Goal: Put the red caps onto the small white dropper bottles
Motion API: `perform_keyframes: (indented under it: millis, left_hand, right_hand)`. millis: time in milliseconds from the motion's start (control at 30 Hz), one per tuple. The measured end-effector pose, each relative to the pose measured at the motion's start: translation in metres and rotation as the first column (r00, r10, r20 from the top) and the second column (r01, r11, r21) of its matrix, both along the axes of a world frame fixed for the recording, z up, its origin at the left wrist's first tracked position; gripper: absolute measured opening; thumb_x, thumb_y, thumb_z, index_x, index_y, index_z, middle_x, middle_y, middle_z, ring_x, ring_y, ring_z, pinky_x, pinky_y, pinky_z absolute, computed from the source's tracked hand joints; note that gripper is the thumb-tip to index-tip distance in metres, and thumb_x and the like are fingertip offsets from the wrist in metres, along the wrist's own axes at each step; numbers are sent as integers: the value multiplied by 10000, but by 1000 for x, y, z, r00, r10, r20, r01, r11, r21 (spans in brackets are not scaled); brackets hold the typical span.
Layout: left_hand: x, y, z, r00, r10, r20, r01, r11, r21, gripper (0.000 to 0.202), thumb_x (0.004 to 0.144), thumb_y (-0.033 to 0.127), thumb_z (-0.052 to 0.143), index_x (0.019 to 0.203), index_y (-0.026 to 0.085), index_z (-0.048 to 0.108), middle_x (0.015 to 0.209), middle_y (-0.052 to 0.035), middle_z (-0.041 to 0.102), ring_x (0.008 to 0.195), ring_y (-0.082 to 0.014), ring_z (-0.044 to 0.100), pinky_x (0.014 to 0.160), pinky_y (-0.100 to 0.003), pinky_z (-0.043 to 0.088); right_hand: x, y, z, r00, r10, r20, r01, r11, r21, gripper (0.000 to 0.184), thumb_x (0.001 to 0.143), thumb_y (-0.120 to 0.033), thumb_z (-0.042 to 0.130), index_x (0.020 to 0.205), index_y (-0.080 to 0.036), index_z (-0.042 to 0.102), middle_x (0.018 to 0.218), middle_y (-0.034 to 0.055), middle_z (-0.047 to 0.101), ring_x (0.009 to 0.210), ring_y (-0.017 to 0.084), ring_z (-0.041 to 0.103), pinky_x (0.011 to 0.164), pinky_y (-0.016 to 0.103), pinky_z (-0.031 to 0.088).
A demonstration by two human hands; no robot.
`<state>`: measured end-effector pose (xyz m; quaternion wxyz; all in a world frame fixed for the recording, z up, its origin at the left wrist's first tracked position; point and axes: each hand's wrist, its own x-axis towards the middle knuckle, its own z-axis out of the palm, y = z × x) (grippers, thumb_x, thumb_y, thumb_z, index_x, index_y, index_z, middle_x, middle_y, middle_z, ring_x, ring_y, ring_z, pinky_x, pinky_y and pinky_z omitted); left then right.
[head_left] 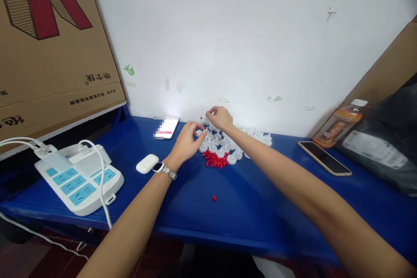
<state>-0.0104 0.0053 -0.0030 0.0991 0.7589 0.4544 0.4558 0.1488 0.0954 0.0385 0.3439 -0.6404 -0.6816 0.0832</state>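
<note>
My left hand (189, 141) is at the left side of a pile of white plastic pieces (224, 141), with thumb and forefinger curled close together. Just above its fingertips stands a white piece with a small red cap (201, 118) at its top; the grip on it is partly hidden. Over the back of the pile, my right hand (220, 118) is closed in a pinch near that red top. Whatever is between its fingertips is too small to make out. Several loose red caps (215, 159) lie heaped in front of the white pieces. One single red cap (214, 198) lies nearer the table's front edge.
On the blue table (247, 208), a power strip (78, 182) with cables, a white earphone case (147, 163) and a lit phone (167, 128) are at left. Another phone (324, 158), a drink bottle (339, 124) and a dark parcel (384, 134) are at right. A cardboard box (58, 61) leans behind.
</note>
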Motion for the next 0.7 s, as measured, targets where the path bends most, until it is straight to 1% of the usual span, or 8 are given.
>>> perform_keyframes:
  millis: [67, 133, 233, 300, 367, 500, 600, 700]
  left_hand:
    - [2, -3, 1, 999, 6, 41, -6, 1000, 14, 319, 932, 404, 598, 1182, 209, 558, 1155, -68, 617, 882, -173, 595, 744, -315, 490]
    - [6, -6, 3, 998, -21, 60, 20, 1000, 14, 474, 893, 446, 655, 1273, 215, 493, 1228, -82, 605, 896, -175, 603, 736, -309, 491]
    - [14, -14, 6, 988, -154, -3, 154, 988, -26, 418, 906, 472, 639, 1223, 224, 529, 1085, -54, 655, 855, -175, 618, 734, -305, 490]
    - [19, -19, 8, 972, -229, -61, 226, 973, -51, 321, 959, 463, 562, 1176, 226, 565, 938, -29, 658, 805, -172, 622, 738, -308, 493]
    - [24, -25, 10, 962, -248, -119, 246, 969, -29, 314, 998, 443, 492, 1213, 226, 565, 954, -40, 657, 824, -181, 628, 770, -324, 505]
    - [28, -33, 14, 930, -245, -273, 275, 959, 74, 351, 1029, 380, 433, 1336, 230, 512, 1217, -94, 623, 1015, -218, 617, 910, -377, 508]
    - [26, -35, 18, 909, -234, -344, 291, 949, 122, 360, 1030, 360, 441, 1361, 232, 497, 1221, -94, 622, 1092, -238, 590, 967, -406, 495]
    - [24, -35, 21, 903, -220, -368, 299, 938, 173, 357, 1026, 352, 451, 1355, 222, 508, 1185, -99, 628, 1116, -254, 569, 977, -424, 489]
  right_hand:
    - [9, -30, 0, 976, 122, -178, -115, 992, 54, 219, 827, -402, 607, 866, -218, 717, 718, 7, 673, 722, 182, 622, 680, 287, 453]
    - [17, -61, -6, 880, 265, -394, -250, 964, 89, 258, 811, -445, 615, 815, -195, 677, 604, -21, 582, 581, 145, 527, 575, 266, 399]
    - [25, -98, -19, 705, 338, -623, -322, 936, 143, 279, 769, -468, 645, 777, -191, 624, 596, -33, 549, 554, 125, 477, 551, 259, 372]
    - [29, -112, -27, 647, 321, -691, -300, 941, 157, 272, 762, -462, 648, 736, -201, 574, 586, -42, 522, 547, 117, 453, 546, 255, 358]
    - [33, -118, -32, 638, 315, -703, -289, 944, 160, 273, 779, -450, 634, 703, -213, 522, 572, -53, 482, 532, 110, 415, 531, 252, 331]
    - [43, -119, -36, 691, 372, -619, -361, 920, 151, 336, 876, -478, 549, 679, -225, 451, 571, -58, 403, 536, 114, 367, 523, 257, 301]
    - [48, -120, -37, 738, 428, -522, -393, 901, 183, 401, 922, -532, 488, 671, -225, 435, 583, -49, 392, 558, 121, 371, 539, 262, 307]
    - [44, -121, -36, 713, 410, -569, -380, 908, 178, 448, 914, -578, 479, 644, -226, 422, 562, -50, 363, 532, 115, 332, 517, 264, 286]
